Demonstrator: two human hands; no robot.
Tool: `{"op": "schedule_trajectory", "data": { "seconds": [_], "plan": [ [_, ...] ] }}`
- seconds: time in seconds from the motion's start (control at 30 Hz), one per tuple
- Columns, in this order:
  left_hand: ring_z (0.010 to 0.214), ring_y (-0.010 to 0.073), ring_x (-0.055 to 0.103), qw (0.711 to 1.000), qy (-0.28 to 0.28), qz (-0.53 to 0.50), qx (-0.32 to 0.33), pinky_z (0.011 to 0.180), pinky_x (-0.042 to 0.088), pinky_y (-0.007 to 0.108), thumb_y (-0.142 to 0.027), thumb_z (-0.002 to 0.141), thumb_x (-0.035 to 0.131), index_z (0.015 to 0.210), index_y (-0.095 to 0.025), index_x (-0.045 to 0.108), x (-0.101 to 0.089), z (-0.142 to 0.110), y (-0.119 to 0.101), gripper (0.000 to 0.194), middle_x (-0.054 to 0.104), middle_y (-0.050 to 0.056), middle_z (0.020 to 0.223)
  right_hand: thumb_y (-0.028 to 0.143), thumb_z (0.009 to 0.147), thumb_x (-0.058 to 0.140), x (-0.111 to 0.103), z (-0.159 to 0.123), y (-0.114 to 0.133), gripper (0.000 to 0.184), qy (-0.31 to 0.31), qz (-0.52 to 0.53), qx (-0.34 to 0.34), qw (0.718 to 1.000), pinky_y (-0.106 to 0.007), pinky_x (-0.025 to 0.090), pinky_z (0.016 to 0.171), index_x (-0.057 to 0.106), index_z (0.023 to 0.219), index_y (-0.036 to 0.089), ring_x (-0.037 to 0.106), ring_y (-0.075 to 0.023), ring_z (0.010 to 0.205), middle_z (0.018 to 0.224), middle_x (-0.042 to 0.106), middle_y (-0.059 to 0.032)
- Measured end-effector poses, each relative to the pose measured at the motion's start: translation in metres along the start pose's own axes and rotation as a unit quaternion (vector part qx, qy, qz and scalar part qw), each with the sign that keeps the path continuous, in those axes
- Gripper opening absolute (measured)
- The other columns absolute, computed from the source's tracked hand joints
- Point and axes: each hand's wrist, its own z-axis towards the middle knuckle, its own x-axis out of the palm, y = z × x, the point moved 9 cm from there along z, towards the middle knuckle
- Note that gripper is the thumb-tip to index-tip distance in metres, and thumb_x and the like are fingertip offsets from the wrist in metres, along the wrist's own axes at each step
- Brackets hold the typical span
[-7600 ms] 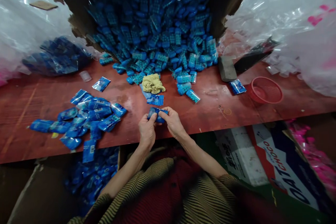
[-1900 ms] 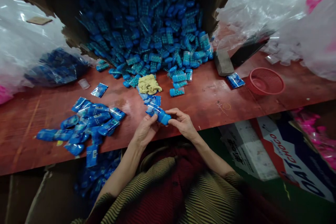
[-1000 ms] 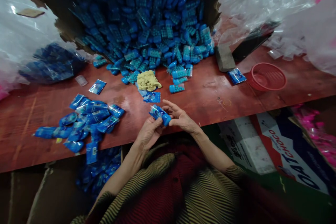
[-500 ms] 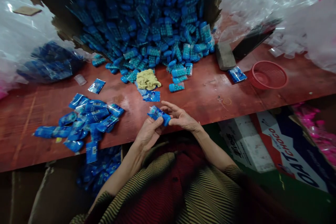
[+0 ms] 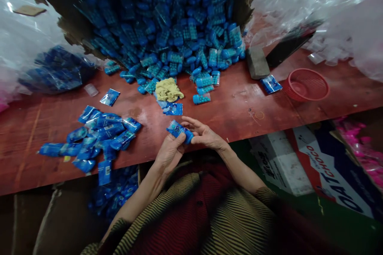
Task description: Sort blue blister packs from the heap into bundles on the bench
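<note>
A shiny blue wrapper [image 5: 174, 128] with a rounded blue end is held over the table's front edge. My left hand [image 5: 171, 150] grips it from the left with the thumb on top. My right hand [image 5: 208, 137] pinches the rounded right end, its thumb low and its forefinger stretched out above. Whether a bottle fills the wrapper is hidden by my fingers. Just beyond my hands lie flat blue sachets [image 5: 173, 109], partly under a crumpled yellow cloth [image 5: 168, 90]. To the left, several filled blue packets [image 5: 101, 135] form a loose heap.
A large pile of clear bottles with blue beads [image 5: 176, 36] spills from a torn carton. At right stand a grey block [image 5: 257, 63], a blue sachet [image 5: 271, 84] and a red basket [image 5: 306, 84]. Below the red table [image 5: 227, 115] are printed boxes [image 5: 332, 167] and more blue packets [image 5: 113, 191].
The wrapper's left end has tipped slightly leftward in my fingers. My right hand has shifted a little to the left; both hands keep their hold.
</note>
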Motion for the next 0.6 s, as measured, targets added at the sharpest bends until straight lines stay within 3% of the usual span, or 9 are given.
{"op": "schedule_trajectory", "data": {
  "seconds": [0.13, 0.27, 0.43, 0.6],
  "plan": [
    [0.096, 0.0211, 0.065, 1.000, 0.015, 0.002, -0.022, 0.089, 0.050, 0.032, -0.025, 0.068, 0.075, 0.096, -0.014, 0.067, 0.000, -0.001, 0.002, 0.031, 0.072, 0.007, 0.088, 0.021, 0.069, 0.074, -0.004, -0.001, -0.002, 0.069, -0.013, -0.030, 0.015, 0.999, -0.027, 0.043, 0.094, 0.048, 0.131, 0.034, 0.052, -0.0142, 0.112, 0.130, 0.052, -0.0002],
    [0.090, 0.0179, 0.066, 1.000, -0.001, -0.014, -0.004, 0.086, 0.051, 0.027, -0.028, 0.065, 0.077, 0.093, -0.014, 0.068, -0.005, -0.001, 0.004, 0.032, 0.072, 0.005, 0.086, 0.023, 0.068, 0.075, -0.005, 0.000, -0.005, 0.070, -0.022, -0.016, 0.013, 1.000, -0.027, 0.044, 0.092, 0.047, 0.132, 0.033, 0.054, -0.0139, 0.106, 0.124, 0.055, -0.0008],
    [0.089, 0.0162, 0.066, 0.999, -0.005, -0.037, -0.003, 0.088, 0.050, 0.027, -0.029, 0.065, 0.077, 0.092, -0.015, 0.068, -0.002, -0.002, 0.011, 0.032, 0.071, 0.004, 0.090, 0.036, 0.065, 0.077, -0.006, -0.001, -0.001, 0.070, -0.043, -0.024, -0.013, 0.999, -0.024, 0.046, 0.085, 0.050, 0.130, 0.032, 0.057, -0.0130, 0.096, 0.115, 0.059, -0.0001],
    [0.093, 0.0178, 0.065, 0.999, 0.003, -0.045, -0.003, 0.091, 0.049, 0.030, -0.029, 0.066, 0.077, 0.092, -0.016, 0.067, 0.006, -0.003, 0.010, 0.030, 0.071, 0.004, 0.091, 0.047, 0.061, 0.077, -0.009, -0.004, 0.005, 0.069, -0.099, -0.057, -0.022, 0.993, -0.031, 0.044, 0.093, 0.055, 0.125, 0.030, 0.057, -0.0171, 0.101, 0.111, 0.061, -0.0009]
  ]
}}
